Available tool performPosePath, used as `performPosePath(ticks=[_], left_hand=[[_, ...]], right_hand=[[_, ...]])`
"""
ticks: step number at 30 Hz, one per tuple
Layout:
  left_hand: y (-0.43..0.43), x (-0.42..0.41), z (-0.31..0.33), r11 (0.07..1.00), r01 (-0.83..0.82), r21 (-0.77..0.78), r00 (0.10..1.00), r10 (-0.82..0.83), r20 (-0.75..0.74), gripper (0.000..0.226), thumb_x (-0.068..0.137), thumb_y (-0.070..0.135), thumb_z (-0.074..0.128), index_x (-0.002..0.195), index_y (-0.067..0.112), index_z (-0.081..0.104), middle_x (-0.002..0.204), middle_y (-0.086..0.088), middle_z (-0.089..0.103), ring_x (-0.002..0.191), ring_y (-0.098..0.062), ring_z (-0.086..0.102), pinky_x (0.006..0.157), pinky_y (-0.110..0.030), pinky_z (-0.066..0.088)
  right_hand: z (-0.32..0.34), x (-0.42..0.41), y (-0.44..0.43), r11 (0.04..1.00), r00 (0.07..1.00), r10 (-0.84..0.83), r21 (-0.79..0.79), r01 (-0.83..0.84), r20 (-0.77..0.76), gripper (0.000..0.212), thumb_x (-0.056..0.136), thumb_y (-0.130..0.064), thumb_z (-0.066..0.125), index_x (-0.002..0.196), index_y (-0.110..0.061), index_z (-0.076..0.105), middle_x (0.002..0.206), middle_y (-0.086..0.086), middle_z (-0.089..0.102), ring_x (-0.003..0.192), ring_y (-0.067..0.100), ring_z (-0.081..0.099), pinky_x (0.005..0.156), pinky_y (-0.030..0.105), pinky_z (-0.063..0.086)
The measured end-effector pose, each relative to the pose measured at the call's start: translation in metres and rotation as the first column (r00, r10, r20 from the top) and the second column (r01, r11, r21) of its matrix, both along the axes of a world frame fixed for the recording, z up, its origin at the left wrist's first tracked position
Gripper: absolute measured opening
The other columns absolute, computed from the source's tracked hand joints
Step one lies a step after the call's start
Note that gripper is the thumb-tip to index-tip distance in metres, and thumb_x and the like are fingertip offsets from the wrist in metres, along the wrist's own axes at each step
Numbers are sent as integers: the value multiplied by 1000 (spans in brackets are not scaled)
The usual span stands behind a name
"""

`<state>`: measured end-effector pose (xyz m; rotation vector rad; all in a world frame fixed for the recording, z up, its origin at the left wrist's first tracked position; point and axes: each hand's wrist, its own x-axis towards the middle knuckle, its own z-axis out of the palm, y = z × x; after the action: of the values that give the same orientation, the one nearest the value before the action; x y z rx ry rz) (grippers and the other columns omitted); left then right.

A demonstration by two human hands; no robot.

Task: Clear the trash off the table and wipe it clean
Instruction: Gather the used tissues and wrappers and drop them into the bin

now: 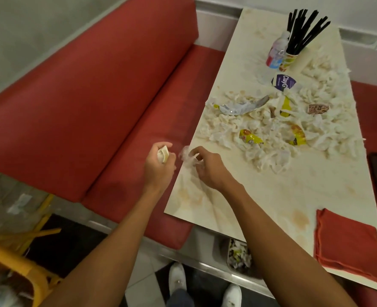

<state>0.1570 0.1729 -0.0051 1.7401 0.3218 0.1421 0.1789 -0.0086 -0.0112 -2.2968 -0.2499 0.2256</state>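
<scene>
With the left hand [158,167], grips a crumpled pale wad [162,154] in curled fingers, out over the red bench seat [94,107] just off the table's left edge. With the right hand [207,169], pinches a thin whitish scrap [186,155] at the fingertips, above that same edge of the stained cream table [294,191]. Faces, beyond the hands, a wide heap of shredded white tissue [271,160] across the table's middle, mixed with yellow wrappers [250,138], a silver foil wrapper [243,106] and a purple-and-white packet [282,82]. Looks farther on to a plastic bottle [276,52] just beside a patterned cup [290,59] full of black straws [302,29]. Keeps a folded red cloth [349,244] flat at the near right corner. Stands in white shoes [177,278] near a bin [238,255] of trash under the table's near edge.
</scene>
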Motion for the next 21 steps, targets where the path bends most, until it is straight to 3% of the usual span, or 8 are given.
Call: performPosePath(ticks=[3, 6, 8, 10, 12, 15, 17, 21], left_hand=[[-32, 5, 3, 996, 72, -47, 997, -73, -15, 19, 95, 24, 65, 108, 37, 68, 87, 3, 72, 75, -23, 71, 58, -44, 60], [-70, 6, 10, 984, 127, -127, 991, -130, -18, 14, 102, 26, 63, 111, 32, 72, 92, 5, 68, 76, -13, 65, 54, -40, 59], [-94, 4, 16, 968, 146, -203, 988, -152, -12, 15, 104, 27, 61, 113, 27, 73, 105, 12, 68, 85, -2, 65, 60, -26, 57], [-114, 3, 18, 962, 159, -221, 986, -168, -24, 15, 104, 33, 60, 113, 30, 72, 113, 18, 69, 99, 5, 64, 81, -17, 51], [-131, 3, 19, 955, 157, -252, 982, -178, -65, 15, 102, 44, 60, 109, 36, 70, 113, 14, 70, 109, -5, 64, 91, -24, 48], [-155, 0, 20, 934, 133, -332, 979, -176, -105, 21, 101, 49, 57, 109, 33, 68, 114, 6, 71, 110, -11, 65, 91, -29, 49], [-170, -2, 21, 918, 104, -382, 980, -161, -120, 22, 102, 52, 57, 109, 34, 67, 113, 8, 71, 110, -9, 67, 92, -31, 51], [-191, -6, 21, 904, 53, -423, 981, -126, -146, 48, 82, 79, 66, 107, 38, 66, 117, 2, 73, 114, -21, 70, 102, -50, 55]], right_hand=[[12, -13, -14, 973, 990, -139, 178, 144, -38, 38, 98, 2, 45, 117, -20, 70, 91, -2, 72, 84, 13, 68, 75, 21, 52], [24, -21, -30, 841, 934, -277, 414, 349, -226, 26, 97, -9, 46, 104, -20, 69, 84, -10, 67, 69, 11, 61, 66, 31, 53], [33, -27, -42, 696, 892, -247, 571, 436, -379, 26, 91, -21, 47, 107, -12, 65, 84, -6, 65, 68, 10, 58, 62, 29, 48], [39, -33, -55, 550, 862, -157, 682, 481, -482, 37, 83, -23, 45, 112, -8, 62, 91, 3, 65, 70, 11, 60, 62, 28, 50], [44, -36, -72, 426, 848, -72, 753, 501, -524, 36, 74, -13, 42, 102, -9, 64, 96, 9, 60, 71, 14, 59, 62, 29, 51], [47, -36, -92, 310, 822, -13, 779, 545, -570, 37, 71, -3, 38, 100, -6, 61, 91, 9, 52, 72, 17, 55, 65, 29, 47], [45, -32, -100, 352, 811, -73, 746, 565, -580, 49, 71, -2, 44, 118, -3, 60, 91, 10, 56, 73, 17, 55, 62, 28, 48], [35, -33, -119, 616, 880, -181, 647, 450, -440, 56, 82, 1, 54, 136, -12, 54, 121, 13, 63, 93, 20, 66, 69, 29, 53]])
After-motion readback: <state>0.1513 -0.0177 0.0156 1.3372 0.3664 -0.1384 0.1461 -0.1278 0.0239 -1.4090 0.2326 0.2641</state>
